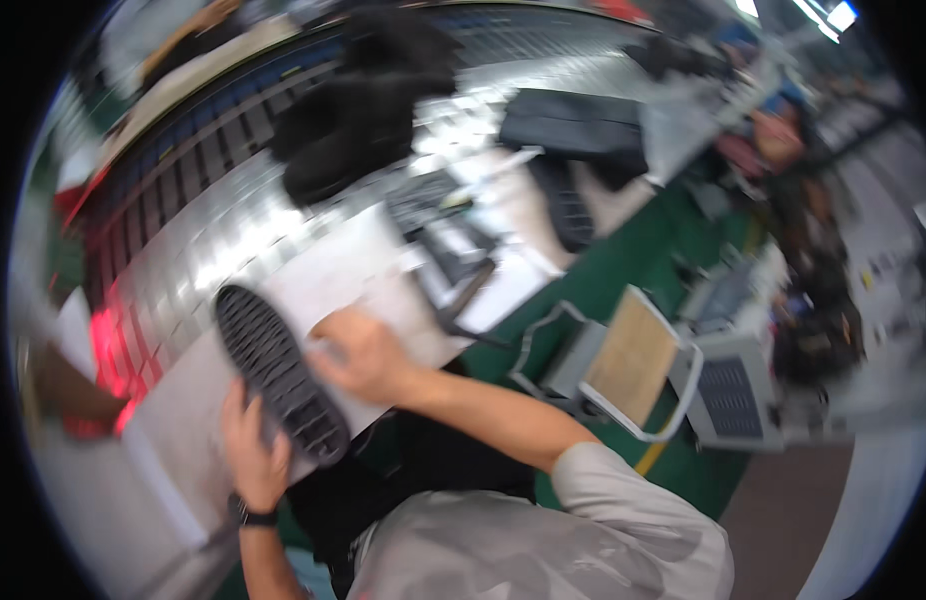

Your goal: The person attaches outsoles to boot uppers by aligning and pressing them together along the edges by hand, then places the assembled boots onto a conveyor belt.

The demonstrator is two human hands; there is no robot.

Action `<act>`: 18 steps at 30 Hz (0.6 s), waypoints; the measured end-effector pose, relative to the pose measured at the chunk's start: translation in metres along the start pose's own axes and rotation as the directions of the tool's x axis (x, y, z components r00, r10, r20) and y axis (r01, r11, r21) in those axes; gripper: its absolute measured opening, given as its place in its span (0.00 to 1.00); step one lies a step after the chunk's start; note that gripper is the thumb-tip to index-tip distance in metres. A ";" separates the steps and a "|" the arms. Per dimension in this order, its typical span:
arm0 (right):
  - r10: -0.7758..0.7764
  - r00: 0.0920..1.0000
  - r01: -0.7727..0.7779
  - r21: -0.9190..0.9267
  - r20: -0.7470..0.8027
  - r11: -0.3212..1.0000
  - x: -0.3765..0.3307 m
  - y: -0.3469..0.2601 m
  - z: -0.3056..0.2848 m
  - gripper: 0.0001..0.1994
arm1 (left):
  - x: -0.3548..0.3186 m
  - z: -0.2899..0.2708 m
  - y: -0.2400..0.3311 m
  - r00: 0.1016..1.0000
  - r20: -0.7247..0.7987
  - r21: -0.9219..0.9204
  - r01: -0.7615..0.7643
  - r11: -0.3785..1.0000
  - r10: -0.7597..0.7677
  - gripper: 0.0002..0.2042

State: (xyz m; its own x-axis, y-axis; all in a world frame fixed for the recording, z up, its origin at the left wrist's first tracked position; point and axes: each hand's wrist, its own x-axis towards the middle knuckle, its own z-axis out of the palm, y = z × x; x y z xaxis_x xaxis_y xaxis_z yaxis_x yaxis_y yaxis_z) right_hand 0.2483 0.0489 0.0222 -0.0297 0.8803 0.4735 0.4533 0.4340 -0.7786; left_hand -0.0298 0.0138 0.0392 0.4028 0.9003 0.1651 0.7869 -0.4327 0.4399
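A black shoe sole (283, 375) with a deep tread stands tilted over the pale worktop (348, 265), tread side facing me. My left hand (253, 450), with a dark band on its wrist, grips the sole along its lower left edge. On the other side, my right hand (363, 355) is curled closed close to the sole's right edge. Motion blurs its fingers, and whatever may be between them is hidden. I cannot tell whether an upper is joined to the sole behind the tread.
Behind the worktop runs a metal roller conveyor (223, 220) bearing dark footwear (358, 110). Blurred tools (448, 250) and a black boot (568, 150) lie to the right. Beyond the green floor (623, 250) stands a grey machine (728, 390). Another person's arm (188, 40) shows at far left.
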 end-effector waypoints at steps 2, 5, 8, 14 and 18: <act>-0.073 0.997 0.073 -0.053 -0.010 0.996 -0.008 -0.003 -0.016 0.09 | 0.010 -0.011 -0.010 1.000 0.031 0.018 0.001 1.000 -0.001 0.26; -0.120 0.993 0.117 -0.107 -0.020 0.987 -0.030 0.026 -0.040 0.10 | 0.074 0.000 -0.058 0.991 -0.022 -0.331 0.117 0.937 -0.131 0.16; -0.121 0.993 0.117 -0.275 0.006 0.954 -0.029 0.023 -0.052 0.11 | 0.166 0.021 -0.125 0.981 -0.062 -0.273 0.161 0.949 -0.184 0.19; 0.000 1.000 0.001 -0.118 0.012 0.993 -0.037 0.020 -0.040 0.22 | 0.316 0.018 -0.372 0.966 -0.104 0.274 0.257 0.927 -0.237 0.33; -0.121 0.968 0.124 0.000 0.218 0.992 -0.070 -0.027 -0.032 0.37 | 0.355 -0.026 -0.425 0.746 -0.125 0.449 0.630 0.633 -0.654 0.38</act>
State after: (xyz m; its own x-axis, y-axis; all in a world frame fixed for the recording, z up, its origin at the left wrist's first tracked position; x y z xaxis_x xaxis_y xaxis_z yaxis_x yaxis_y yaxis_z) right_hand 0.2666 -0.0304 0.0233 -0.2782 0.8418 0.4626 0.4462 0.5398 -0.7138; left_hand -0.2335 0.5182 -0.0667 -0.2723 0.9607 -0.0542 0.9622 0.2719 -0.0140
